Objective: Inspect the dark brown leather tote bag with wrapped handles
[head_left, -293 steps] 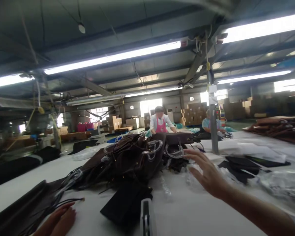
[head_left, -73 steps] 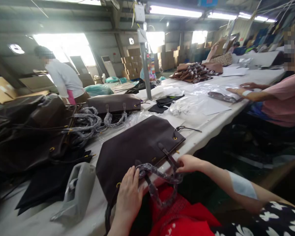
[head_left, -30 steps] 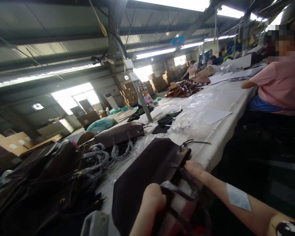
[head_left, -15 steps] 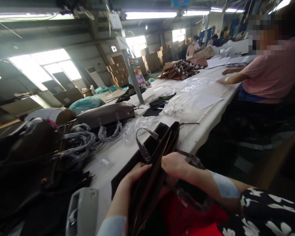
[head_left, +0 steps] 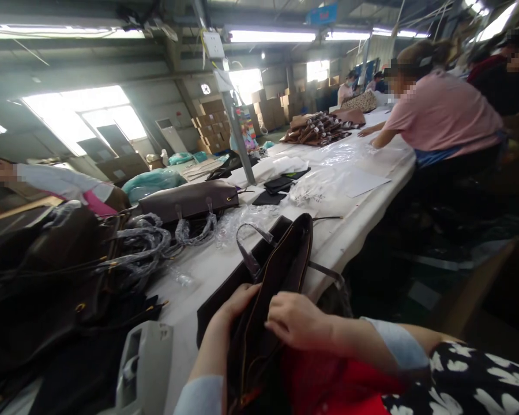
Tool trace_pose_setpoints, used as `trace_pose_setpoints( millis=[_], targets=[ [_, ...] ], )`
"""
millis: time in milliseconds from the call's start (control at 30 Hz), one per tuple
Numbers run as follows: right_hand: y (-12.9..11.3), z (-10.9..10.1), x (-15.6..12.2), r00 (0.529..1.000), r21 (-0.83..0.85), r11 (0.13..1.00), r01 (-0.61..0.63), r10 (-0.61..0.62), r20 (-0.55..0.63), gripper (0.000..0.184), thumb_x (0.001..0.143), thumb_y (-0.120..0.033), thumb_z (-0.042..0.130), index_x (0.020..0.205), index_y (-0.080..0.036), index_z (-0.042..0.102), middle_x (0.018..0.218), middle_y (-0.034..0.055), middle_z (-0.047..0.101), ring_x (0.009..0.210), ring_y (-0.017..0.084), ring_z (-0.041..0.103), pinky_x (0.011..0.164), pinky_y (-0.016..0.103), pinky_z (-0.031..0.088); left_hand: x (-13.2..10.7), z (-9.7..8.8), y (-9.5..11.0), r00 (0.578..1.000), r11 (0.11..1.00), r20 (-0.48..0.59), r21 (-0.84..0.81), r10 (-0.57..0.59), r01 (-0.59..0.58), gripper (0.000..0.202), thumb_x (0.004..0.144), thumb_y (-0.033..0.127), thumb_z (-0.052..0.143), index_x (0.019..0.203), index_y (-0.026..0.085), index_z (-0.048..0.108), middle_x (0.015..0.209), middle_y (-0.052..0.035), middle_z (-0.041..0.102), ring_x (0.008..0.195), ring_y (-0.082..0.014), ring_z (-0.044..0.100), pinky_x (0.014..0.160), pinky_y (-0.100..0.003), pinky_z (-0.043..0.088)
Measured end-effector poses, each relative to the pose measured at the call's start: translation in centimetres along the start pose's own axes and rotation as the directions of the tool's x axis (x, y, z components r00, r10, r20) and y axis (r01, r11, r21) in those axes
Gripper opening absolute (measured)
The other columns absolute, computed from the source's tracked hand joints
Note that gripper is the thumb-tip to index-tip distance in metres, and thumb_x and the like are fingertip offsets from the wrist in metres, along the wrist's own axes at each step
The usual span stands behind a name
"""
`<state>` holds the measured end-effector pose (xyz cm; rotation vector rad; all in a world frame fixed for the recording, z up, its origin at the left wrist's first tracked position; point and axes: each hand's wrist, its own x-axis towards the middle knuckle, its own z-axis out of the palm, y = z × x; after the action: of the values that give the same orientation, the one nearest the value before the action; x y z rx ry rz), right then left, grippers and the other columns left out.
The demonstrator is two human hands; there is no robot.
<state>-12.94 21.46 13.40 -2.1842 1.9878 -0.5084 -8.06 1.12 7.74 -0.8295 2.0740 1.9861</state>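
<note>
At the near edge of a long white worktable (head_left: pixel 358 227), a person holds a dark brown leather handbag (head_left: pixel 285 262) standing on its side, half on the table and half over a red-clad lap, its mouth turned towards the camera. The left hand (head_left: pixel 237 302) hooks its fingers over the bag's near rim while the right hand (head_left: pixel 296 320) curls closed on the opposite rim, the two hands close together. A plastic-wrapped carrying handle (head_left: pixel 247 253) loops up from the bag just above the left hand. To the left lie a heap of dark brown bags with wrapped handles (head_left: pixel 52 265) and a grey tape dispenser (head_left: pixel 145 363); another flat brown bag (head_left: pixel 190 199) rests farther along the table. Beyond, a co-worker in a pink shirt (head_left: pixel 441 112) leans over clear plastic sheets (head_left: pixel 328 181).
</note>
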Motion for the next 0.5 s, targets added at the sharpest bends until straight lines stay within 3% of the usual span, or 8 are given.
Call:
trace_pose_setpoints(
  millis=[67,133,233,300,367,433,500],
  targets=[
    [3.9,-1.4,-0.3,0.979,-0.078,0.979,-0.187,0.180,-0.091,0.031,0.092,-0.034,0.044,0.084,-0.016,0.068,0.090,0.0077,0.066,0.088,0.019,0.058,0.084,0.031,0.044,-0.2,0.2,-0.1,1.000,1.000,0.013,-0.002,0.027,-0.027,0.058,0.069,0.062,0.063,0.085,0.007,0.070,0.071,-0.0076,0.071,0.064,-0.0172,0.062,0.059,-0.027,0.046],
    [7.6,-1.5,-1.0,0.950,-0.133,0.942,-0.309,0.301,-0.078,0.027,0.091,-0.029,0.046,0.086,-0.014,0.068,0.093,0.0101,0.065,0.094,0.021,0.057,0.090,0.034,0.043,-0.6,0.4,0.2,0.998,0.998,0.012,0.011,0.061,-0.061,0.057,0.072,0.060,0.061,0.092,0.007,0.069,0.078,-0.0085,0.073,0.069,-0.0187,0.064,0.063,-0.028,0.048],
    [11.5,0.1,-2.4,0.945,-0.084,0.941,-0.327,0.322,-0.063,0.022,0.088,-0.027,0.050,0.098,-0.016,0.067,0.103,0.0088,0.064,0.103,0.021,0.054,0.096,0.033,0.040,-1.7,0.5,1.8,0.991,0.984,-0.015,0.121,0.131,-0.128,0.054,0.075,0.057,0.057,0.096,0.008,0.068,0.088,-0.0092,0.074,0.080,-0.0220,0.066,0.070,-0.029,0.049],
    [12.9,1.2,-2.9,0.931,-0.040,0.934,-0.354,0.349,-0.108,0.022,0.086,-0.025,0.053,0.103,-0.017,0.065,0.108,0.0079,0.062,0.107,0.020,0.052,0.099,0.032,0.039,-2.5,0.4,3.2,0.979,0.948,-0.047,0.263,0.199,-0.180,0.047,0.077,0.053,0.056,0.092,0.010,0.068,0.089,-0.0081,0.074,0.084,-0.0235,0.065,0.071,-0.029,0.049],
    [13.7,1.7,-2.5,0.879,-0.049,0.885,-0.462,0.450,-0.159,0.029,0.084,-0.025,0.057,0.111,-0.015,0.061,0.113,0.0100,0.059,0.107,0.021,0.053,0.099,0.033,0.040,-2.9,0.1,4.1,0.963,0.909,-0.085,0.359,0.257,-0.211,0.043,0.077,0.051,0.056,0.087,0.011,0.068,0.086,-0.0068,0.073,0.083,-0.0244,0.065,0.071,-0.029,0.048],
    [14.3,1.6,-1.1,0.805,-0.114,0.801,-0.588,0.565,-0.180,0.040,0.082,-0.028,0.059,0.118,-0.010,0.056,0.115,0.0141,0.058,0.104,0.024,0.055,0.094,0.034,0.043,-2.8,0.0,4.1,0.957,0.915,-0.120,0.345,0.265,-0.210,0.044,0.075,0.052,0.057,0.086,0.011,0.068,0.084,-0.0065,0.073,0.082,-0.0244,0.065,0.069,-0.029,0.048],
    [14.8,1.3,0.9,0.772,-0.217,0.741,-0.635,0.618,-0.148,0.042,0.083,-0.032,0.058,0.117,-0.007,0.057,0.113,0.0175,0.058,0.099,0.026,0.059,0.087,0.036,0.048,-2.4,0.0,3.0,0.960,0.950,-0.142,0.238,0.242,-0.204,0.047,0.072,0.053,0.059,0.088,0.010,0.068,0.084,-0.0071,0.073,0.080,-0.0236,0.064,0.069,-0.029,0.048]
  ],
)
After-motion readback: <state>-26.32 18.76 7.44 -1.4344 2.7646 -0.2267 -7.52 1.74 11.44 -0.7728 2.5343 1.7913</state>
